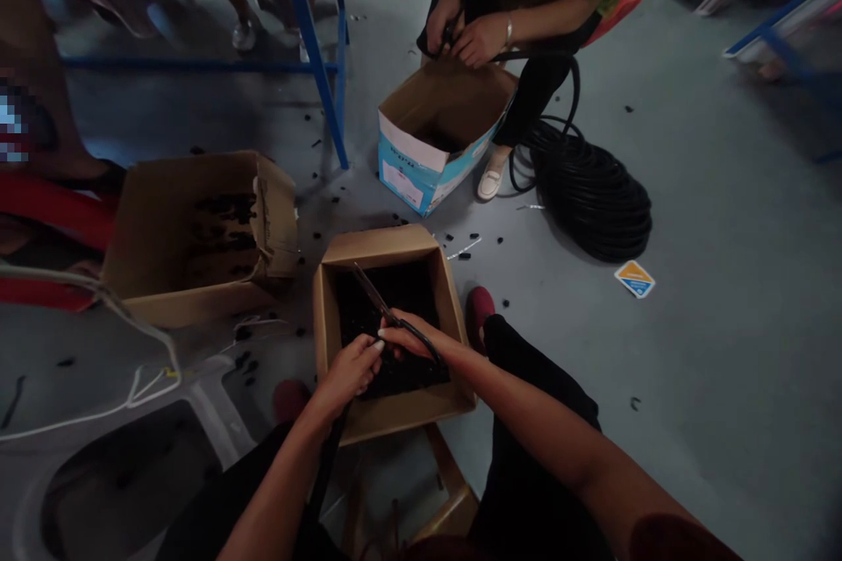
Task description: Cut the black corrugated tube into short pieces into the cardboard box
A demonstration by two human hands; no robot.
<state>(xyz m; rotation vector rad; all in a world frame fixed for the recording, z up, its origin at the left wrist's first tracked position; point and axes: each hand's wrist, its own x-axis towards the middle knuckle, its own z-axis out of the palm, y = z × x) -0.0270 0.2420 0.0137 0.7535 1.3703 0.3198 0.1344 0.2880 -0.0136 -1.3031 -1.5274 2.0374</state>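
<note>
Over an open cardboard box between my feet, both of my hands meet close together. My right hand is closed round a pair of scissors, whose blades point up and to the left. My left hand grips a black hose that runs down from the fist toward my lap. The hose's end by the fingertips is mostly hidden. Dark small pieces lie inside the box below my hands.
A second cardboard box stands left. Ahead, a co-worker's hands work above a blue-white box. A coil of black hose lies right of it. A blue table leg rises ahead; a grey plastic stool is at lower left.
</note>
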